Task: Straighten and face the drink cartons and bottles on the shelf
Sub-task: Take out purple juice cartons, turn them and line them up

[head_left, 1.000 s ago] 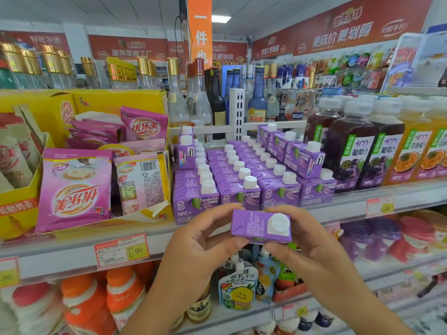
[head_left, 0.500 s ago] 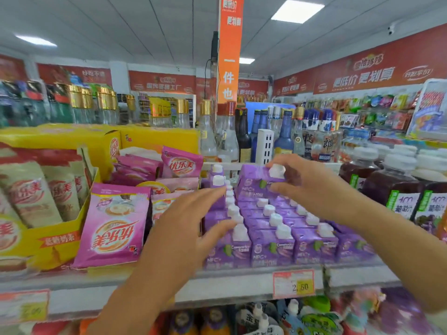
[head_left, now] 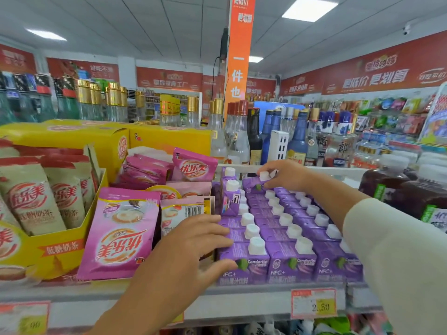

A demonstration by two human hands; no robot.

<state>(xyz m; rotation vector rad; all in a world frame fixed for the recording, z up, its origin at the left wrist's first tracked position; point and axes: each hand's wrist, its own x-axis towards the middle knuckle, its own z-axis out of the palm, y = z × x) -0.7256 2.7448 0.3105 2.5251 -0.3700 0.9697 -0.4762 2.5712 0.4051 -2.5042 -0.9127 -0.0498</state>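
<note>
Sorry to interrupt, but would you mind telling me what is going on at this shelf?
A person is facing purple drink cartons on the shelf. The right hand pinches one carton at the back of the rows. The left hand lies open against the front-left cartons. Dark bottles stand to the right.

Shop: a small supermarket or discount grocer.

- Shelf [head_left: 242,303] edge carries printed price tags [head_left: 313,303].
- Stock comes in multiples. The same purple carton [head_left: 290,261] sits in tight rows, and pink sachets [head_left: 121,235] stand by a yellow display box [head_left: 60,247].
- Dark juice bottles [head_left: 425,192] at right; glass liquor bottles [head_left: 238,141] massed behind.
- More racks [head_left: 399,117] of packaged goods farther back.
- Orange banner [head_left: 239,52] hangs from the ceiling.
- Red signs [head_left: 377,73] with Chinese lettering run round the walls above the shelving.
- Flat light panels [head_left: 309,8] in a tiled ceiling.
- Small camera [head_left: 407,29] up near the right wall.
</note>
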